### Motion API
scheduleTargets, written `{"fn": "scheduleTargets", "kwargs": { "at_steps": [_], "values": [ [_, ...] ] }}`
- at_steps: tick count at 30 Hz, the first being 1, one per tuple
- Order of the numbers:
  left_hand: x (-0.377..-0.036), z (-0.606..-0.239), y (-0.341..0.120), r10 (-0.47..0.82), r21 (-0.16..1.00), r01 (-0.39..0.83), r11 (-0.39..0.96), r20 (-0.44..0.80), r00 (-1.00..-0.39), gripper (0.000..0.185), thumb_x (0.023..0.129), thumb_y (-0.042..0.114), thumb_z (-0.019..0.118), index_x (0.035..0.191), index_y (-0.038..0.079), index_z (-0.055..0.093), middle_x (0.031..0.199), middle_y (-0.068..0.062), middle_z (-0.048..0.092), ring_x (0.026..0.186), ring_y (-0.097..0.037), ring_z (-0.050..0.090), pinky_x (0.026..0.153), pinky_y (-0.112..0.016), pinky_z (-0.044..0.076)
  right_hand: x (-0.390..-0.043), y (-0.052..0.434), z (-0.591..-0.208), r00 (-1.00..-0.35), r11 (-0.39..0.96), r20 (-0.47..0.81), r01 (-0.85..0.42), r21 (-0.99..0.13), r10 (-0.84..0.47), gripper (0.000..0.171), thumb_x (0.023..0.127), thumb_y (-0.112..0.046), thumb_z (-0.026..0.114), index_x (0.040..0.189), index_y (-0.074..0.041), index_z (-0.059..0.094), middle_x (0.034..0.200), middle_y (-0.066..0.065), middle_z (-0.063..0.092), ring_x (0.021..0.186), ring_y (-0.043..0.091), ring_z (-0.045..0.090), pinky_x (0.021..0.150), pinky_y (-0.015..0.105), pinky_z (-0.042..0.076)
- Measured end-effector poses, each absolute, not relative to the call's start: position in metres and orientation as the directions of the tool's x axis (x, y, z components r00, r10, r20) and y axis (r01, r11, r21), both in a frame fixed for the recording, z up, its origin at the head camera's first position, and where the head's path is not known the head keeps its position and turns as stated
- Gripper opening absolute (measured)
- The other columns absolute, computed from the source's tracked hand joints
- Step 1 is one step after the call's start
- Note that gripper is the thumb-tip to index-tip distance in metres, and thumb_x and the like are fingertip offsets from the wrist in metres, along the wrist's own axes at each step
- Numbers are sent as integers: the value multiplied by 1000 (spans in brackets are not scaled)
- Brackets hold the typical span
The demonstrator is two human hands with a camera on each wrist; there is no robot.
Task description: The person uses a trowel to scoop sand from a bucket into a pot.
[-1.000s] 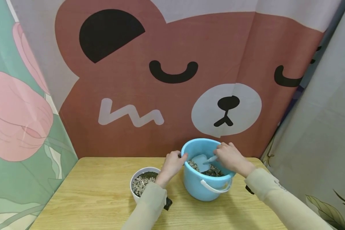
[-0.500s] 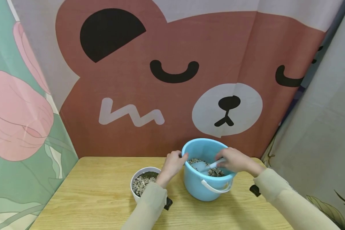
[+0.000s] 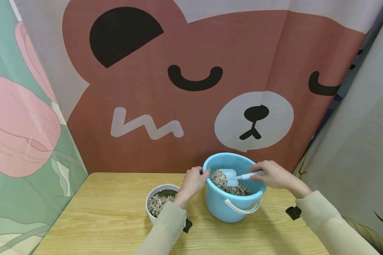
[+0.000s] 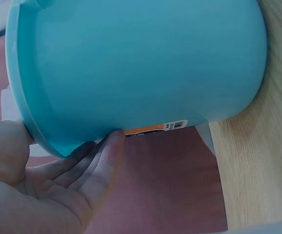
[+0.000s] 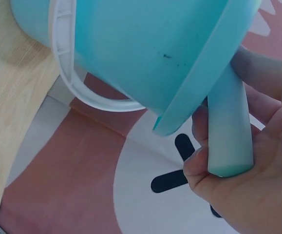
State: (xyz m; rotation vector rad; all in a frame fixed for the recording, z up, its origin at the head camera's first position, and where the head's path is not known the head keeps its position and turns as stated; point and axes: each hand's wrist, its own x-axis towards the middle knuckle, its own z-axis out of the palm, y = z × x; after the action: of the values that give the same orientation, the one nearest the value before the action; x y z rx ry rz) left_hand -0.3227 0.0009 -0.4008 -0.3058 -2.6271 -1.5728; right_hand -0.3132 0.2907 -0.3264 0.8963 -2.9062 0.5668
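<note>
A light-blue bucket (image 3: 231, 209) with a white handle stands on the table, partly filled with a grainy soil mix (image 3: 239, 190). My left hand (image 3: 191, 182) grips its left rim, thumb over the edge and fingers against the outer wall, as the left wrist view shows. In my right hand (image 3: 274, 174) is the handle of a light-blue toy shovel (image 3: 232, 176). The shovel's blade, inside the bucket, carries a heap of the mix at its left end. In the right wrist view the shovel handle (image 5: 231, 131) crosses the bucket's rim, held between thumb and fingers.
Left of the bucket stands a white pot (image 3: 149, 209) holding pale grains and darker soil, partly hidden by my left forearm. The wooden table (image 3: 108, 212) ends at a bear-print curtain (image 3: 140, 152) behind. A pale curtain (image 3: 354, 159) hangs at the right.
My right hand has moved right, drawing the shovel up from the mix; its blade now lies flatter with a heap on it. The left hand has stayed on the rim.
</note>
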Motion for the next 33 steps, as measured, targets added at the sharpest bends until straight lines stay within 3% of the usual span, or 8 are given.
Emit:
{"fn": "scheduleTargets", "kwargs": {
  "at_steps": [13, 19, 33],
  "values": [
    [-322, -399, 2, 133, 865, 201, 459, 157, -979, 33, 100, 36, 54, 88, 7, 64, 60, -2, 50, 50, -13, 41, 47, -26, 35, -307, 310, -338, -874, 763, 224, -486, -426, -431, 15, 91, -18, 71, 103, -10, 73, 91, -3, 68, 71, 11, 59, 61, 28, 49],
    [-322, -401, 3, 131, 858, 208, 469, 165, -978, 33, 100, 35, 54, 83, 8, 62, 59, -2, 50, 50, -13, 41, 47, -26, 35, -307, 313, -345, -894, 745, 234, -447, -495, -381, 25, 93, -23, 69, 110, -5, 71, 92, 1, 68, 69, 17, 57, 58, 27, 46],
    [-322, -399, 0, 151, 873, 208, 441, 157, -976, 36, 100, 37, 54, 80, 8, 62, 58, -2, 48, 49, -13, 40, 47, -26, 34, -305, 305, -345, -899, 750, 258, -437, -496, -354, 27, 92, -25, 70, 110, -4, 70, 87, 2, 64, 61, 14, 51, 53, 27, 43]
  ]
}}
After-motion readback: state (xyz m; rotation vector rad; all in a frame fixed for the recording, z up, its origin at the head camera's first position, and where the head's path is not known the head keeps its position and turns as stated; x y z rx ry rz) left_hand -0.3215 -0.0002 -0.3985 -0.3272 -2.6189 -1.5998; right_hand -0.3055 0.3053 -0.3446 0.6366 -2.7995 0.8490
